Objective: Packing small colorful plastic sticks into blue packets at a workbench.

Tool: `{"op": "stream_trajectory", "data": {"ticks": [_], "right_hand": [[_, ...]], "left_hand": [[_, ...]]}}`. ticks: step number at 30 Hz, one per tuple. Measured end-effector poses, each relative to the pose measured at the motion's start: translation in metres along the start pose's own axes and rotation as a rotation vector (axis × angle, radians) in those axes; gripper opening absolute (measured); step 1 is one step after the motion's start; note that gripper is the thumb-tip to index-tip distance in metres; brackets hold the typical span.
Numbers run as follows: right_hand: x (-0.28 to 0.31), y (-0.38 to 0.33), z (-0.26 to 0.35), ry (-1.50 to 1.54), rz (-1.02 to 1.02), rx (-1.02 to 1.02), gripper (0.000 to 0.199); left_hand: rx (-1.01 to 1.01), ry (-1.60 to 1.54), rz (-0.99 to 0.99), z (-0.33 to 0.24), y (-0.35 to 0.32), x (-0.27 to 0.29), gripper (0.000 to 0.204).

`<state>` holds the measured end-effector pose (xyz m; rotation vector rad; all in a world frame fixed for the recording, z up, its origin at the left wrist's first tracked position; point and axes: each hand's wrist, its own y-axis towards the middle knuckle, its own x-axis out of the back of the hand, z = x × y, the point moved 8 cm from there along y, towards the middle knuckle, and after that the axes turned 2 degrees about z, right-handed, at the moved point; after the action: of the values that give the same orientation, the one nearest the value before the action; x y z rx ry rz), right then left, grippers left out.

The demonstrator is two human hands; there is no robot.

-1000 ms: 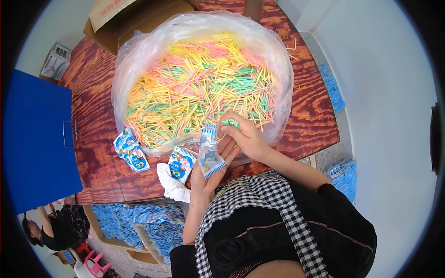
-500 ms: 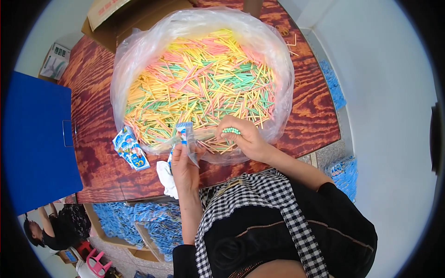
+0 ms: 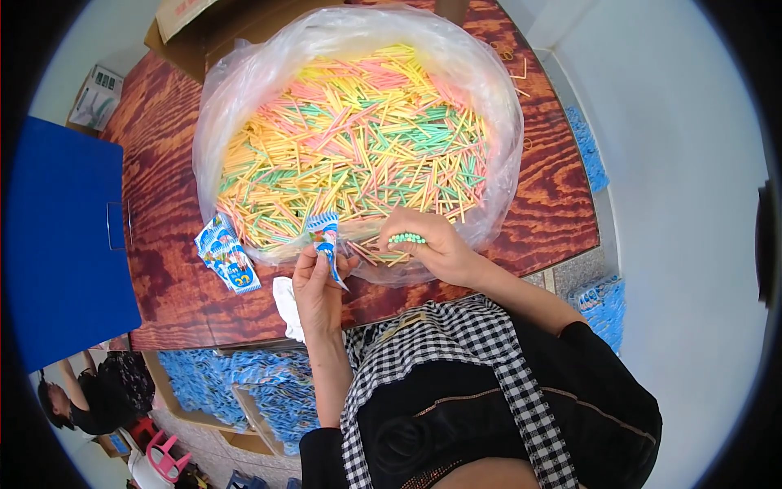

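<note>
My left hand (image 3: 320, 285) pinches a small blue and white printed packet (image 3: 325, 236), held upright at the near rim of the big bag. Close to its right, my right hand (image 3: 436, 244) is closed round a bundle of thin green sticks (image 3: 406, 239), whose ends show between the fingers. Beyond both hands lies a large clear plastic bag (image 3: 505, 163), its rim rolled open. It is full of loose pink, yellow and green sticks (image 3: 358, 147). Left of the bag, several more blue and white packets (image 3: 229, 254) lie in an overlapping pile.
All this rests on a red-brown wood-grain table (image 3: 554, 204). A white cloth (image 3: 287, 308) lies by my left wrist. A cardboard box (image 3: 191, 37) stands behind the bag, a blue panel (image 3: 69, 244) at left. Boxes of blue packets (image 3: 204, 387) sit below. Another person (image 3: 98, 391) is at lower left.
The packet in my left hand has turned, so its printed side now shows more. My right hand stays almost where it was, still round the green sticks. The whole view has shifted slightly.
</note>
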<state>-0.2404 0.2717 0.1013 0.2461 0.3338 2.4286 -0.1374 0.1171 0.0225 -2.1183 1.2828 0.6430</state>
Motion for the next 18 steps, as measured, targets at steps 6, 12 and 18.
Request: {"op": "stream_trajectory", "data": {"ticks": [6,12,18], "right_hand": [[-0.001,-0.001,-0.003,0.017,0.016,-0.003,0.012],[-0.002,-0.001,0.0,0.022,0.023,0.002,0.012],[-0.004,-0.001,0.0,0.028,0.031,-0.019,0.012]], "left_hand": [[-0.075,0.04,0.011,-0.002,-0.001,0.0,0.013],[-0.112,0.153,-0.109,-0.005,-0.003,0.009,0.011],[-0.132,0.126,-0.086,-0.006,-0.002,0.006,0.012]]}}
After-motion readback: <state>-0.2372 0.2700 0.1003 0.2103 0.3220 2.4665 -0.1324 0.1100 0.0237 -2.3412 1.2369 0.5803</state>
